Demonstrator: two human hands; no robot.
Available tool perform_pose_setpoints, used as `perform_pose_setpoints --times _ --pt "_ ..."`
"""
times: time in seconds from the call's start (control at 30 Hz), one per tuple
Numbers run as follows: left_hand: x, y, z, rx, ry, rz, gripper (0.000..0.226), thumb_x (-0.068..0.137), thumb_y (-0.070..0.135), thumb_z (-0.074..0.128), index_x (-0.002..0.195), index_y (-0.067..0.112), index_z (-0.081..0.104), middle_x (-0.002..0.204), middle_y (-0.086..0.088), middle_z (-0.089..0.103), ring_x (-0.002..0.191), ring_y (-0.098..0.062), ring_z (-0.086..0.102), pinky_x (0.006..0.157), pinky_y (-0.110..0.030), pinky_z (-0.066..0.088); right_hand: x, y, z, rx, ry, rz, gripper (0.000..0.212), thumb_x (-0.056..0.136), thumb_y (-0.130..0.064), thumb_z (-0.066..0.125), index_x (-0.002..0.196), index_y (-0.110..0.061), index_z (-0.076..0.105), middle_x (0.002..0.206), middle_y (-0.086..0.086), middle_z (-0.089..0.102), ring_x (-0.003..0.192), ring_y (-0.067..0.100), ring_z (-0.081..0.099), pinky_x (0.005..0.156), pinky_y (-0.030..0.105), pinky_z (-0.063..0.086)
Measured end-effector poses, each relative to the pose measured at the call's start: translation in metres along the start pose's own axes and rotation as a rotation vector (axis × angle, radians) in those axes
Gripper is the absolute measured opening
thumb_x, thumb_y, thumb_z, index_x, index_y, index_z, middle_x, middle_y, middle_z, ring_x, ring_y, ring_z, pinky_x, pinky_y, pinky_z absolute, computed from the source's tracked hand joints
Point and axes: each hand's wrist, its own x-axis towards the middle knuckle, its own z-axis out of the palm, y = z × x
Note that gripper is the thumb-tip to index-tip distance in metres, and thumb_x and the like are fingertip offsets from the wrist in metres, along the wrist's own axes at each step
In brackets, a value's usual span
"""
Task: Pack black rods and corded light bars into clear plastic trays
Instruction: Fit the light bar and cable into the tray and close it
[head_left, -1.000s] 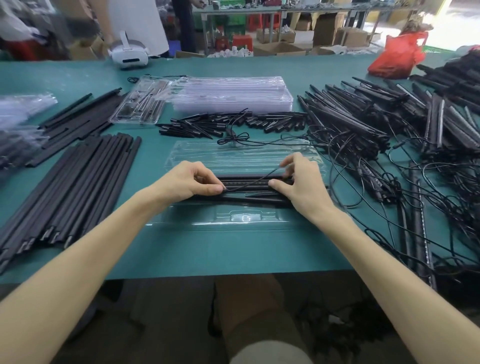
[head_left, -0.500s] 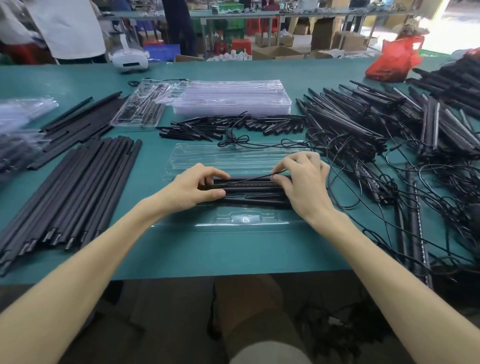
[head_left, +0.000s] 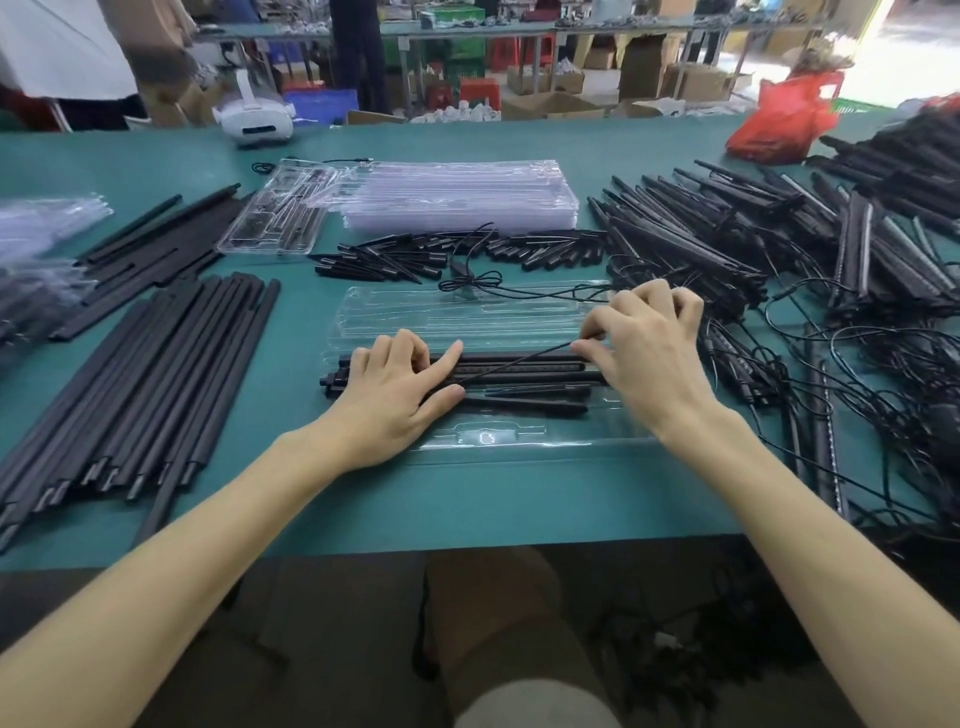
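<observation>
1. Clear plastic tray (head_left: 493, 439) flat on the teal table (head_left: 467, 499), close to the front edge, with its lid side open toward the back.
2. Black rods (head_left: 545, 376) side by side in the tray, running left to right, left ends poking out past the tray wall.
3. Left hand (head_left: 395, 400) down on the left part of the rods. Fingers nearly straight and a little spread. Gripping nothing, just pressing.
4. Half a second ago: curled tighter and nearer the middle of the rods. Now slid to the left and laid flatter.
5. Right hand (head_left: 649, 353) at the right end of the tray. Thumb and first finger pinching a thin black cord (head_left: 522, 364), other fingers curled up above.
6. Cord pulled into a straight slanted line, from the pinch across the rods down to the left thumb.
7. Half a second ago: right hand low over the rod ends, fingers bent down onto them. Now lifted a bit, with the cord tight.
8. Tray in the same spot as before.
9. Big rod pile (head_left: 156, 395) on the left side of the table.
10. Tray stack (head_left: 457, 192) at the back, with short black pieces (head_left: 467, 254) between it and the open tray.
11. Tangle of light bars (head_left: 701, 249) and cords on the right.
12. Red bag (head_left: 784, 124) and white headset (head_left: 254, 122) far back on the table.
</observation>
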Motion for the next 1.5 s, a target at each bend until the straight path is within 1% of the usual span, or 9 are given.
perform_pose_setpoints --times 0.2,0.33,0.43,0.63,0.83,1.07,1.23,1.37,1.5 --pt "0.001 0.003 -0.005 0.000 -0.028 0.005 0.075 0.093 0.065 0.006 0.155 0.031 0.031 0.147 0.003 0.024 0.137 -0.018 0.014 0.114 -0.038 0.009 -0.008 0.019 -0.007 0.005 -0.077 0.028 0.015 0.094 -0.037 0.066 0.099 -0.023 0.068 0.107 -0.007 0.066 0.118 0.018 0.052 0.106 0.043 0.018" --pt "0.002 0.003 -0.007 -0.062 -0.108 0.057 0.074 0.096 0.058 0.009 0.159 0.022 0.022 0.167 0.004 0.010 0.154 -0.014 0.003 0.124 -0.033 0.001 -0.010 0.023 -0.018 0.079 -0.072 0.006 0.006 0.095 -0.021 0.066 0.100 -0.016 0.067 0.100 0.000 0.069 0.103 0.025 0.056 0.099 0.041 0.036" --pt "0.004 0.001 -0.008 -0.076 -0.149 0.079 0.074 0.096 0.056 0.009 0.161 0.019 0.015 0.169 0.006 0.001 0.155 -0.011 -0.002 0.125 -0.034 0.005 -0.015 0.019 -0.030 0.182 -0.068 -0.050 0.007 0.095 -0.012 0.066 0.100 -0.011 0.070 0.098 0.002 0.068 0.101 0.025 0.051 0.086 0.046 0.049" --pt "0.006 -0.017 -0.008 -0.121 -0.186 0.058 0.073 0.097 0.057 0.011 0.161 0.021 0.007 0.166 0.012 -0.004 0.153 -0.005 -0.006 0.126 -0.031 0.002 -0.035 -0.002 -0.035 0.389 -0.217 -0.204 0.008 0.094 -0.022 0.069 0.099 -0.017 0.073 0.096 -0.012 0.063 0.100 0.012 0.048 0.085 0.036 0.049" --pt "0.005 -0.034 -0.007 -0.117 -0.181 0.051 0.076 0.094 0.059 0.010 0.161 0.022 0.011 0.166 0.011 -0.001 0.154 -0.006 -0.004 0.126 -0.031 0.003 -0.039 0.000 -0.030 0.625 -0.301 -0.058 0.017 0.091 -0.038 0.070 0.094 -0.022 0.074 0.093 -0.011 0.064 0.085 0.006 0.060 0.077 0.024 0.048" --pt "0.005 -0.034 -0.004 -0.097 -0.171 0.036 0.081 0.091 0.064 0.002 0.161 0.025 0.009 0.166 0.014 -0.003 0.153 -0.004 -0.006 0.126 -0.032 0.003 -0.012 0.014 -0.018 0.484 -0.083 0.215 0.016 0.098 -0.032 0.063 0.095 -0.017 0.069 0.092 -0.006 0.056 0.073 0.000 0.054 0.076 0.019 0.039" --pt "0.004 -0.033 -0.004 -0.085 -0.168 0.029 0.078 0.092 0.063 0.003 0.161 0.026 0.008 0.166 0.015 -0.004 0.153 -0.003 -0.007 0.126 -0.031 0.002 0.006 0.012 -0.011 0.379 0.055 0.329 0.018 0.098 -0.030 0.063 0.103 -0.013 0.058 0.106 0.001 0.048 0.088 0.018 0.054 0.084 0.038 0.049" --pt "0.003 -0.030 -0.003 -0.085 -0.166 0.018 0.076 0.093 0.062 0.003 0.161 0.029 0.007 0.165 0.017 -0.005 0.152 -0.001 -0.008 0.125 -0.029 0.000 0.018 0.007 -0.001 0.213 -0.111 0.297 0.040 0.098 -0.041 0.061 0.121 -0.009 0.060 0.121 0.012 0.048 0.117 0.029 0.041 0.095 0.037 0.040" --pt "0.002 -0.029 -0.004 -0.089 -0.153 0.010 0.074 0.094 0.061 0.004 0.161 0.029 0.007 0.165 0.017 -0.005 0.152 -0.001 -0.008 0.125 -0.029 0.000 0.024 0.003 0.010 0.058 -0.238 0.256 0.035 0.099 -0.040 0.059 0.117 -0.012 0.070 0.115 0.018 0.061 0.111 0.036 0.044 0.095 0.040 0.037"
